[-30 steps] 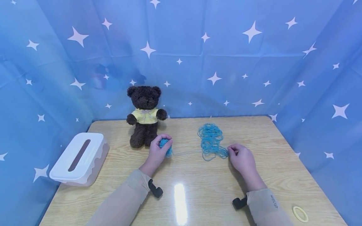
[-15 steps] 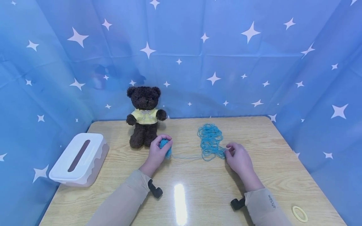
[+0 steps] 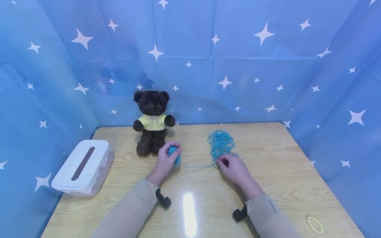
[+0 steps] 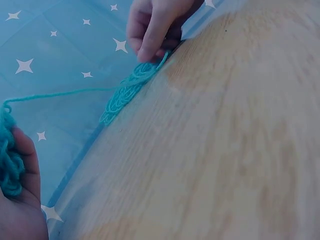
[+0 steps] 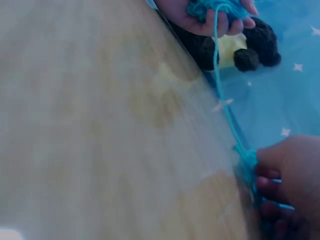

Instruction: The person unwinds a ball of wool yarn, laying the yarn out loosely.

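My left hand (image 3: 166, 160) grips a small bundle of blue yarn (image 3: 177, 160) in front of the teddy bear. A single strand (image 3: 194, 166) runs from that bundle to a loose pile of the same yarn (image 3: 221, 141) on the table. At the pile's near edge, the thumb and fingers of my right hand (image 3: 235, 169) pinch some yarn. In the right wrist view, strands (image 5: 246, 159) show at these fingertips, and the line rises to the bundle (image 5: 220, 7). The left wrist view shows the pile (image 4: 131, 89) hanging below the right fingers.
A dark brown teddy bear (image 3: 152, 105) in a yellow hoodie stands just behind my left hand. On the left of the wooden table (image 3: 178, 211) is a white lidded box (image 3: 80, 168) with a slot. A pale yellow ring (image 3: 315, 225) lies at the near right.
My right hand has moved left along the near edge of the yarn pile, gathering the loops that spread to the right. The left hand stays put with its bundle.
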The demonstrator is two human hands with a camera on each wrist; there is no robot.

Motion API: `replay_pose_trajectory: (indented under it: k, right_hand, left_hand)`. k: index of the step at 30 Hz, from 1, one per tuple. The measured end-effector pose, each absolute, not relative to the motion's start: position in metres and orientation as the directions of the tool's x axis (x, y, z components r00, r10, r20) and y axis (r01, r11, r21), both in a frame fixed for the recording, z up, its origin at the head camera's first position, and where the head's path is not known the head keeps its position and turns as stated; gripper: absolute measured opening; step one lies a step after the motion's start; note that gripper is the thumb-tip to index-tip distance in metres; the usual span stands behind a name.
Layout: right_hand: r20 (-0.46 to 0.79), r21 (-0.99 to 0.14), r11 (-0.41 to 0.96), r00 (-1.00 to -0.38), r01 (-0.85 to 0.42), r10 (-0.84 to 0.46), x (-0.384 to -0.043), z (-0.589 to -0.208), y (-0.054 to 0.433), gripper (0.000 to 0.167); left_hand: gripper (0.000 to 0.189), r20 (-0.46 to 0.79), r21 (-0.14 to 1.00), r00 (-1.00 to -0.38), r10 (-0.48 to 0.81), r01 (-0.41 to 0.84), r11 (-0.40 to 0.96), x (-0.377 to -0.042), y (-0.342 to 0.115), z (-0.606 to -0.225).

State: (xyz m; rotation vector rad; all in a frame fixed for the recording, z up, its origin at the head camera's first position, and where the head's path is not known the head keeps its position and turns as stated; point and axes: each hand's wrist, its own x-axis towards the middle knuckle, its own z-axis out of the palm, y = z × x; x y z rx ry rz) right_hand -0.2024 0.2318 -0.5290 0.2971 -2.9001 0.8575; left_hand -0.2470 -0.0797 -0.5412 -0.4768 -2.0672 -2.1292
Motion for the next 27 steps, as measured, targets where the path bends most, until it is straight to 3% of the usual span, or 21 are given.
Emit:
replay_pose_trajectory:
  k: [12, 16, 19, 24, 27]
  right_hand:
    - [0.234, -0.544, 0.820, -0.971, -0.176, -0.053, -0.235, -0.542, 0.226, 0.020]
    - [0.346, -0.556, 0.796, -0.938, -0.238, -0.039, -0.229, -0.536, 0.211, 0.020]
    - [0.376, -0.627, 0.708, -0.922, -0.324, -0.089, -0.219, -0.525, 0.186, 0.022]
    - [0.210, -0.777, 0.544, -0.945, -0.317, -0.250, -0.207, -0.515, 0.135, 0.048]
    - [0.131, -0.801, 0.530, -0.946, -0.277, -0.298, -0.204, -0.513, 0.115, 0.051]
  left_hand:
    - [0.017, 0.303, 0.953, -0.946, 0.114, 0.300, -0.047, -0.247, -0.078, -0.543]
    - [0.014, 0.301, 0.953, -0.948, 0.099, 0.298, -0.048, -0.248, -0.077, -0.542]
    - [0.015, 0.308, 0.951, -0.947, 0.092, 0.305, -0.042, -0.248, -0.076, -0.539]
    - [0.017, 0.302, 0.953, -0.948, 0.100, 0.298, -0.051, -0.247, -0.077, -0.537]
    - [0.016, 0.288, 0.957, -0.952, 0.107, 0.283, -0.058, -0.247, -0.077, -0.539]
